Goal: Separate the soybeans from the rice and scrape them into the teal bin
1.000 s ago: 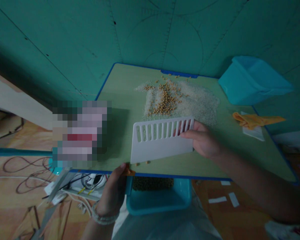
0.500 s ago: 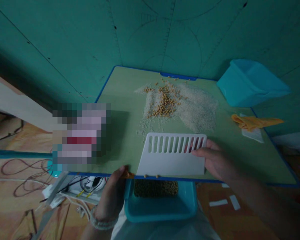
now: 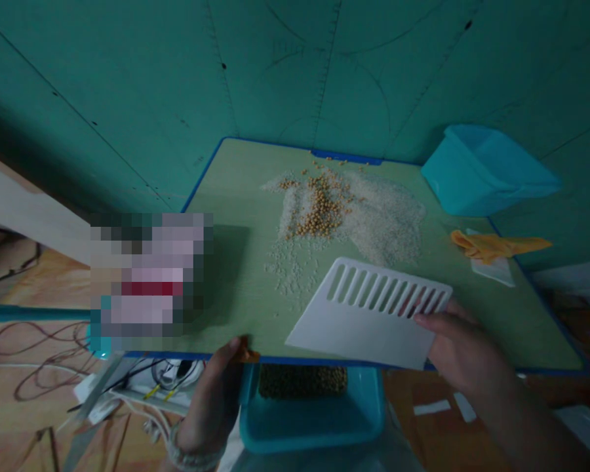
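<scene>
The right hand (image 3: 459,347), fingers curled, grips a white slotted plastic scraper (image 3: 368,321) against a green blue-rimmed board (image 3: 236,295), just below scattered rice (image 3: 383,223) and soybeans (image 3: 322,210). The left hand (image 3: 211,393) curls around the board's front edge, above a teal bin (image 3: 305,432) holding more soybeans (image 3: 302,381).

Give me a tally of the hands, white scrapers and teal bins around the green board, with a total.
Hands: 2 (left hand, right hand)
White scrapers: 1 (white slotted plastic scraper)
Teal bins: 2 (upper-right teal bin, teal bin holding soybeans)
Total: 5
</scene>
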{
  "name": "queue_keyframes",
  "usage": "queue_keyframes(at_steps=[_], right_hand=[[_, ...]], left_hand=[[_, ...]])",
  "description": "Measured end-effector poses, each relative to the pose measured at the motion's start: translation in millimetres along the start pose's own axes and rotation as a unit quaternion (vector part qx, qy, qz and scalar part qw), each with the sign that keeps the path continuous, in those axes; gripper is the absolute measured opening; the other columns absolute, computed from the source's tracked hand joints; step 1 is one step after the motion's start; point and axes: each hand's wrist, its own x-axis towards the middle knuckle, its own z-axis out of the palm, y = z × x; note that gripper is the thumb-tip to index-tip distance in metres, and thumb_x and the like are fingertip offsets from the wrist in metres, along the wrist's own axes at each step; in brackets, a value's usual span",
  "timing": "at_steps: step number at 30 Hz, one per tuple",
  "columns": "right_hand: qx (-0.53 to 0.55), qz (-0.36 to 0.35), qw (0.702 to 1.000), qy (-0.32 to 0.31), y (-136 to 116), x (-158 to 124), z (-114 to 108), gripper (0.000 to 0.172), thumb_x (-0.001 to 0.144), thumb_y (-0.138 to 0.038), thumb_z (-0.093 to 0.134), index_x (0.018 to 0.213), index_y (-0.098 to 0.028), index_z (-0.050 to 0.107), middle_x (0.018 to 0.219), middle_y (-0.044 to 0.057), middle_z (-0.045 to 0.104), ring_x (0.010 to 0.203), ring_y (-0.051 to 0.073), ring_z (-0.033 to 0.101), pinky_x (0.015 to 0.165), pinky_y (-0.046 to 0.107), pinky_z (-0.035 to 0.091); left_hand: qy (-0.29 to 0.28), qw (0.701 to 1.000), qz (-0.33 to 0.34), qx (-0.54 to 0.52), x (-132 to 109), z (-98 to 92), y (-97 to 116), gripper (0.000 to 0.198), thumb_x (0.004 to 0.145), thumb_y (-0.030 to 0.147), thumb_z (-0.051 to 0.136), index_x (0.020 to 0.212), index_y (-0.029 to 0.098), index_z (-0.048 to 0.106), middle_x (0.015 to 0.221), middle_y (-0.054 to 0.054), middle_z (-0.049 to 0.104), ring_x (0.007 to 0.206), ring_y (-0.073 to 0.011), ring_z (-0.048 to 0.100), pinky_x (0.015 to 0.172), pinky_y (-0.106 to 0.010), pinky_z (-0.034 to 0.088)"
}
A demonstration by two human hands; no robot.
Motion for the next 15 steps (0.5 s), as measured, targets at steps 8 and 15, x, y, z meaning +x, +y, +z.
queue_keyframes(at_steps=[8,15], right_hand=[[0.055,-0.149,0.964,0.214,25,-17,13,0.019,0.07,-0.017,0.062,0.081,-0.032,0.059,0.075,-0.003,0.064,0.074,0.02,0.064,0.066,0.036,0.053],[-0.157,-0.222,0.958,-0.086,24,-18,92,0.022,0.088,-0.022,0.045,0.108,-0.031,0.052,0.091,0.0,0.059,0.079,0.015,0.06,0.072,0.029,0.049]], left_hand=[[-0.006,1.0,-0.01,-0.025,7,-6.5,-3,0.022,0.057,0.025,0.076,0.073,0.019,0.063,0.079,0.001,0.07,0.106,-0.0225,0.057,0.089,-0.029,0.047],[0.045,0.995,-0.091,0.005,5,-3.9,2,0.04,0.039,0.03,0.084,0.071,0.019,0.063,0.07,0.002,0.07,0.076,-0.0177,0.064,0.064,-0.02,0.053]])
